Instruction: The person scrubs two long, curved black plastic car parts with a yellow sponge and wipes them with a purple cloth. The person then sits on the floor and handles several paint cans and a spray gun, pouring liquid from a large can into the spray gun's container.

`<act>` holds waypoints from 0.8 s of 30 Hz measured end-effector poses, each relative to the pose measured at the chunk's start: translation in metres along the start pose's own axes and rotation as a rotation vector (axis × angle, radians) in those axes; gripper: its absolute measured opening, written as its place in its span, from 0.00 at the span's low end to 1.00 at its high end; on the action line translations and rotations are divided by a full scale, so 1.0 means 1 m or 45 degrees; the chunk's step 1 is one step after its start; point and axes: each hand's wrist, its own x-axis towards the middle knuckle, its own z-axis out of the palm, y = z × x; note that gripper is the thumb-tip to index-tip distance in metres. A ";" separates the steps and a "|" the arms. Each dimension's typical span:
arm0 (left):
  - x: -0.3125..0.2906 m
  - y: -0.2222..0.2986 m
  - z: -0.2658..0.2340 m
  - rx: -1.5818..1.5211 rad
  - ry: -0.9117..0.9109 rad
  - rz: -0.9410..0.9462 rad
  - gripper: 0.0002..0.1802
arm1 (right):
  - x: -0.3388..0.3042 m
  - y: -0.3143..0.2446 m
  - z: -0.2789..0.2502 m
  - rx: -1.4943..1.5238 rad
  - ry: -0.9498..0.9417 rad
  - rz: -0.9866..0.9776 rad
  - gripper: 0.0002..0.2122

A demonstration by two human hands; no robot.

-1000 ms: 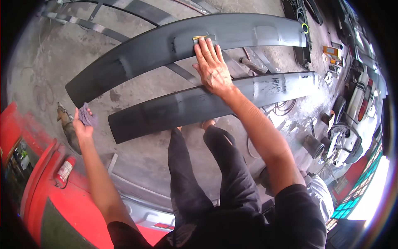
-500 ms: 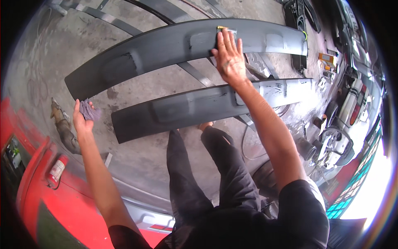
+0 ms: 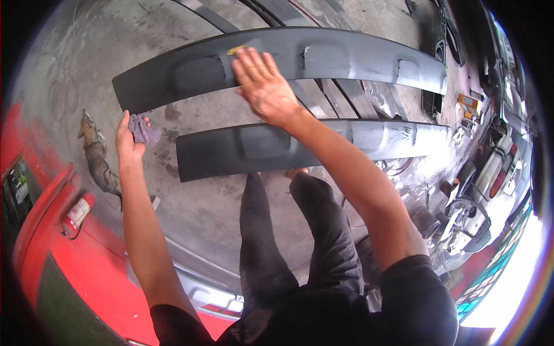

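Note:
A long, curved dark grey panel (image 3: 346,57) lies across the far side, with raised, recessed shapes and black scuffs. My right hand (image 3: 265,86) lies flat on its left-middle part, fingers stretched, over a thin sheet with a yellow edge (image 3: 236,50). The hand covers most of the sheet, so its kind is unclear. My left hand (image 3: 131,138) holds a crumpled purple cloth (image 3: 144,130) at the panel's left end. Its fingertips reach the near corner; whether they touch it I cannot tell. A second, similar panel (image 3: 216,153) lies nearer, under my right forearm.
Metal bars (image 3: 349,95) run beneath the panels. A dog (image 3: 99,155) lies on the floor at left, above a red fire extinguisher (image 3: 78,214) by a red car body (image 3: 95,265). Car parts (image 3: 461,222) and an orange box (image 3: 468,104) stand along the right.
My right hand has slid left along the far panel with the yellow-edged sheet. My left hand still has the cloth near the panel's left end. The view has shifted a little.

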 end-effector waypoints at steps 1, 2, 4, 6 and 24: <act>-0.001 -0.001 -0.003 -0.016 0.000 -0.015 0.15 | -0.002 0.003 0.001 0.012 -0.030 -0.088 0.30; -0.002 -0.003 -0.004 -0.031 -0.003 -0.037 0.15 | -0.009 0.013 0.002 0.024 -0.066 -0.171 0.29; -0.002 0.001 -0.008 -0.051 0.008 -0.018 0.15 | -0.031 0.046 -0.007 -0.031 -0.137 -0.309 0.27; -0.002 -0.003 -0.002 -0.041 0.013 0.004 0.15 | -0.074 0.095 -0.019 -0.161 -0.235 -0.358 0.28; -0.015 0.002 0.022 -0.026 0.081 0.048 0.15 | -0.017 0.037 -0.012 -0.010 -0.223 -0.607 0.32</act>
